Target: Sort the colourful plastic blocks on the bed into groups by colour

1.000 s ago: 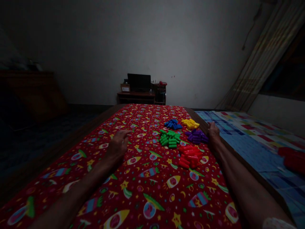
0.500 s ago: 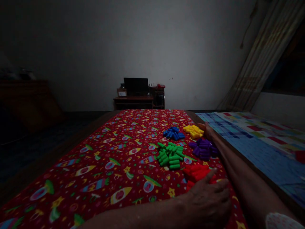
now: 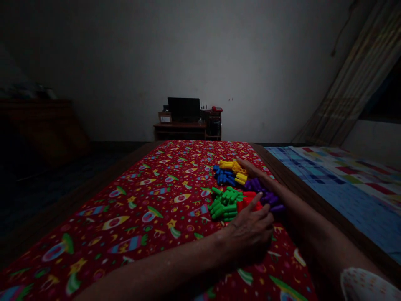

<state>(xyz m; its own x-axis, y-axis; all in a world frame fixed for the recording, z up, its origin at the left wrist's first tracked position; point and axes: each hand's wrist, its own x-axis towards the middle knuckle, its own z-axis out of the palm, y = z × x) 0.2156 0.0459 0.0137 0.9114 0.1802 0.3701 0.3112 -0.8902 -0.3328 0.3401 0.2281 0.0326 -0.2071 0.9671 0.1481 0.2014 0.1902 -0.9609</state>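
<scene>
Short plastic tube-like pieces lie in colour groups pressed close together on a red patterned cloth (image 3: 125, 184). My left hand (image 3: 252, 228) is cupped against the near side of the red pieces (image 3: 247, 200), thumb apart from the fingers. Green pieces (image 3: 224, 205) touch the red ones on their left. At the far side, my right hand (image 3: 247, 166) lies along the yellow pieces (image 3: 230, 164), fingers stretched out. Its forearm runs beside the purple pieces (image 3: 271, 200). Blue pieces (image 3: 224, 176) sit left of the yellow ones. My left fingertips are partly hidden.
The cloth covers a long surface with a brown border (image 3: 282, 167). Plaid and patchwork bedding (image 3: 319, 184) lies to the right. At the far wall stands a desk with a monitor (image 3: 184, 109). A wooden cabinet (image 3: 46, 129) is at the left, a curtain (image 3: 347, 92) at the right.
Both hands have moved left and inward. My left hand pushed the red pieces forward against the green; the yellow and purple groups shifted left, yellow now meeting blue. The view turned slightly left.
</scene>
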